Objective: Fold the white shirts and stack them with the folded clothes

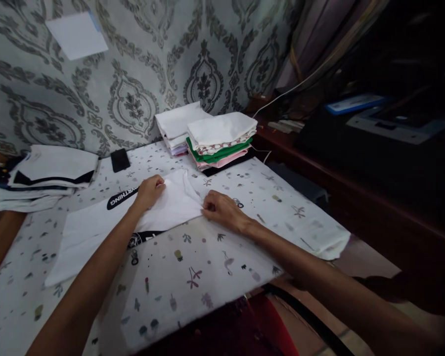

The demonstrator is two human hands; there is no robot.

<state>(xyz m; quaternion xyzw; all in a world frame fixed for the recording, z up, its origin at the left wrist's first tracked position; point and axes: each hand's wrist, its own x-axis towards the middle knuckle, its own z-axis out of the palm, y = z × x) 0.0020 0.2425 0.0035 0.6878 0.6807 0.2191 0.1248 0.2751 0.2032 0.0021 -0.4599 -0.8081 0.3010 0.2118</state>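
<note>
A white garment (92,227) with black printed patches and white lettering lies partly folded on the patterned cloth of the table (193,277). My left hand (151,192) is closed in a pinch on the upper edge of the garment, beside the lettered patch. At the garment's right end, my right hand (220,210) has its fingers curled shut on the corner of the fabric. Both hands are palm down, a short distance apart, with white fabric between them.
Folded clothes (222,131) are stacked at the back, others (55,168) at the left. A black phone (120,160) lies near the patterned wall. Right of the table stands a dark red desk (356,193); a red chair (270,326) is at the front edge.
</note>
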